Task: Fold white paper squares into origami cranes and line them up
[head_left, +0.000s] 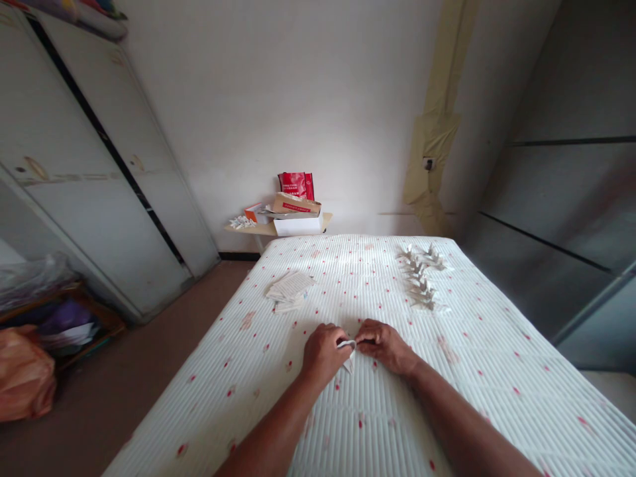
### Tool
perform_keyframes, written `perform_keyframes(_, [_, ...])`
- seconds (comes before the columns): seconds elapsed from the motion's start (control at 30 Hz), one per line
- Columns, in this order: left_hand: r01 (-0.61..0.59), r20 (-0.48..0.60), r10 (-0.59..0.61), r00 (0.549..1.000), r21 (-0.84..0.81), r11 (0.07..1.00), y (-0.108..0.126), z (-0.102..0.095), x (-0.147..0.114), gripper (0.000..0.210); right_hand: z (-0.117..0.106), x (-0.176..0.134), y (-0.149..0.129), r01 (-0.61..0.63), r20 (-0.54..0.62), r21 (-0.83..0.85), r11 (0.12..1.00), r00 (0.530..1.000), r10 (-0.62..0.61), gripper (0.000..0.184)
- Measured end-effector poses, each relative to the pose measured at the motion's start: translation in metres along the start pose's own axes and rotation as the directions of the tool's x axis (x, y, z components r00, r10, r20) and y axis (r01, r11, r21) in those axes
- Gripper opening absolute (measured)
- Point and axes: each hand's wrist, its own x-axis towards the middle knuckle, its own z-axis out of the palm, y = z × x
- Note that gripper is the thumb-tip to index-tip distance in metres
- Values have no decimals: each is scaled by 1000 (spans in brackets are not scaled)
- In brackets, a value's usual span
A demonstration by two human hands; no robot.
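Note:
My left hand (324, 351) is closed around a small piece of folded paper (350, 361), which hangs down between my hands with a pointed lower end. Its upper part curves open in a loop. Thumb and fingers pinched, my right hand (383, 344) grips the right edge of the same paper. Both hands are low over the quilted white mattress (358, 424) with red dots. Beyond my left hand lies a loose stack of printed paper sheets (290, 289). Several folded paper cranes (420, 278) stand clustered at the far right of the mattress.
Past the mattress, a small table (263, 229) against the wall bears a white box (298, 226), a red bag (297, 185) and more folded paper pieces (242, 222). A sliding-door cabinet (99, 199) stands left, a dark grey cabinet (561, 192) right. An orange bag (22, 374) lies at lower left.

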Motion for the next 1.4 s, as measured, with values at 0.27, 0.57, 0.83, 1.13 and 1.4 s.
perform_keyframes(0.27, [8, 3, -8, 1000, -24, 1000, 0, 0, 0, 10, 0, 4, -2, 18, -2, 42, 999, 1000, -18, 16])
perform_keyframes(0.57, [30, 33, -29, 999, -28, 999, 0, 0, 1, 14, 1, 5, -3, -42, 17, -27, 999, 999, 43, 17])
perform_keyframes(0.83, [17, 59, -13, 998, -65, 998, -5, 0, 1, 23, 1, 9, -8, -149, 44, -156, 977, 987, 157, 15])
perform_keyframes(1.13, [-20, 44, 23, 999, -85, 996, -2, -5, -2, 17, 4, 12, -19, -199, 15, -297, 934, 977, 213, 14])
perform_keyframes(1.4, [-24, 56, 25, 998, -24, 999, 0, -7, -2, 11, 5, 12, -20, -190, -3, -315, 930, 980, 199, 8])
